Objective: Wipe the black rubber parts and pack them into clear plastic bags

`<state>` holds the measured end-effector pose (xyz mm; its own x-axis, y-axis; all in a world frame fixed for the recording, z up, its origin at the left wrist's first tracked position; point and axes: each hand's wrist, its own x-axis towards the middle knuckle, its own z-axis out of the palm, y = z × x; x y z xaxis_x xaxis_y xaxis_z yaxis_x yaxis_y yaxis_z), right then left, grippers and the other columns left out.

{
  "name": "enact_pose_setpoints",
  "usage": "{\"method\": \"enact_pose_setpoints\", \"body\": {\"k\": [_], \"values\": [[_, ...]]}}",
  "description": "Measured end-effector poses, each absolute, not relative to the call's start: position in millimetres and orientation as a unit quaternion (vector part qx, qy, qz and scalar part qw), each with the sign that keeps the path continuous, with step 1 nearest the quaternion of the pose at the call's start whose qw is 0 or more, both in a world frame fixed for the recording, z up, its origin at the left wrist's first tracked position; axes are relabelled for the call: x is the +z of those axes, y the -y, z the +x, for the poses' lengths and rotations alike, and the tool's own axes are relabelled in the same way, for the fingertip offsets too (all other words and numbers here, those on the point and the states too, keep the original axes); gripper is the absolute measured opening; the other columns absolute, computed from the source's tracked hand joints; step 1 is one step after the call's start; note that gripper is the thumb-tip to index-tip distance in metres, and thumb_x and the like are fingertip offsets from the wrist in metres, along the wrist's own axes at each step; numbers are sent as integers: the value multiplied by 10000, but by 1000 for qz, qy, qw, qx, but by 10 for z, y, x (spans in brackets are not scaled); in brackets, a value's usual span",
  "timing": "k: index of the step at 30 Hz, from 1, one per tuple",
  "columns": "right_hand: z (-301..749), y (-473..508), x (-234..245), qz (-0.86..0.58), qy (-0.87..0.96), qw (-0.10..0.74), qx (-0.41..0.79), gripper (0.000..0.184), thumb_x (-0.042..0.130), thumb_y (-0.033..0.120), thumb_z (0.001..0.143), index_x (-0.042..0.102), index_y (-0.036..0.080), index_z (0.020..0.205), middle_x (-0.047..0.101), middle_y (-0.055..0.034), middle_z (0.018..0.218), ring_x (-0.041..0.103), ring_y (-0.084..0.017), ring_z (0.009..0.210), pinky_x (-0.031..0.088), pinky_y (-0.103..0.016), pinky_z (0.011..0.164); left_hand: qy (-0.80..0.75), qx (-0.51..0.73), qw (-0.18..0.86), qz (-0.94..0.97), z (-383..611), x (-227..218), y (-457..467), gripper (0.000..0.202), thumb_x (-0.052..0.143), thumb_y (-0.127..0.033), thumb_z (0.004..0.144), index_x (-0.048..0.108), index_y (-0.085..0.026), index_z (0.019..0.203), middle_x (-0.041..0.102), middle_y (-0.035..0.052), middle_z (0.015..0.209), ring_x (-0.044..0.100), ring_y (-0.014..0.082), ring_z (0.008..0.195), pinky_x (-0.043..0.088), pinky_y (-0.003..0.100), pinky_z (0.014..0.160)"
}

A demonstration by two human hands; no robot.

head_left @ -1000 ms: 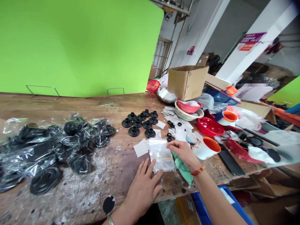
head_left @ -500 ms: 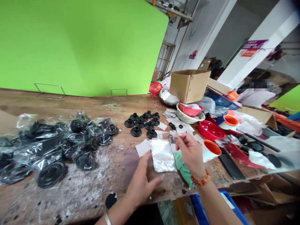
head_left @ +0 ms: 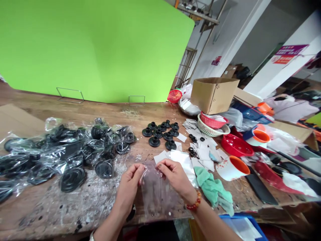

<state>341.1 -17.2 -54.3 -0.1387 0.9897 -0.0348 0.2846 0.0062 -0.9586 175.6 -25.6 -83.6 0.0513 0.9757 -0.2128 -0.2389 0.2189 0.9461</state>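
Note:
A clear plastic bag [head_left: 152,195] hangs between my hands above the front of the table. My left hand [head_left: 130,182] pinches one top corner, and the fingers of my right hand [head_left: 174,175] close on the other. Just beyond my right hand lies a stack of clear bags [head_left: 184,160], partly covered by that hand. Past my hands stand several black ribbed round parts [head_left: 157,133] in a group, with white paper cards [head_left: 162,156] around them. A crumpled green cloth [head_left: 213,187] rests to the right of my right wrist.
Bagged black parts [head_left: 72,150] are heaped on the left. To the right are a white-and-orange cup [head_left: 232,169], a black phone-like slab [head_left: 262,187], a red basin [head_left: 237,145] and a cardboard box [head_left: 214,95] above stacked baskets [head_left: 209,129]. A green panel [head_left: 100,50] stands behind.
My right hand has come left from the small parts near the cards, and both hands now hold a clear bag by its top. The view has shifted slightly left.

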Motion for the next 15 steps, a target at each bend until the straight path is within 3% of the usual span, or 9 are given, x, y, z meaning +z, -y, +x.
{"method": "enact_pose_setpoints", "body": {"k": [3, 6, 9, 11, 15], "values": [[3318, 154, -599, -539, 631, 370, 419, 387, 490, 385, 887, 478, 174, 563, 429, 32, 536, 394, -100, 533, 308, -226, 512, -481, 507, 612, 369, 1749, -830, 248, 371, 580, -527, 798, 528, -182, 671, 453, -51, 583, 402, 109, 542, 348, 200, 529], [3250, 138, -597, -530, 627, 383, 424, 354, 486, 378, 884, 533, 172, 599, 508, 5, 615, 446, -116, 605, 334, -225, 543, -494, 505, 581, 404, 1708, -841, 211, 380, 584, -524, 794, 532, -180, 643, 458, -44, 589, 413, 117, 566, 347, 206, 544], [3221, 115, -563, -503, 523, 420, 545, 231, 560, 386, 824, 598, 178, 729, 551, -2, 682, 438, -103, 565, 305, -207, 467, -507, 483, 557, 447, 1658, -908, 163, 388, 631, -498, 763, 558, -164, 578, 462, -40, 559, 414, 116, 566, 328, 207, 543], [3213, 111, -564, -466, 434, 421, 646, 257, 598, 399, 781, 549, 175, 666, 519, 18, 614, 357, -76, 469, 218, -196, 396, -505, 487, 566, 434, 1640, -957, 139, 354, 661, -474, 744, 612, -154, 601, 531, -21, 599, 457, 126, 611, 357, 210, 585], [3194, 113, -651, -407, 391, 335, 755, 394, 601, 492, 786, 484, 174, 585, 469, 46, 483, 272, -52, 385, 153, -187, 365, -428, 539, 665, 290, 1622, -956, 113, 314, 679, -470, 739, 655, -158, 724, 591, -3, 698, 510, 131, 673, 428, 223, 660]]}}
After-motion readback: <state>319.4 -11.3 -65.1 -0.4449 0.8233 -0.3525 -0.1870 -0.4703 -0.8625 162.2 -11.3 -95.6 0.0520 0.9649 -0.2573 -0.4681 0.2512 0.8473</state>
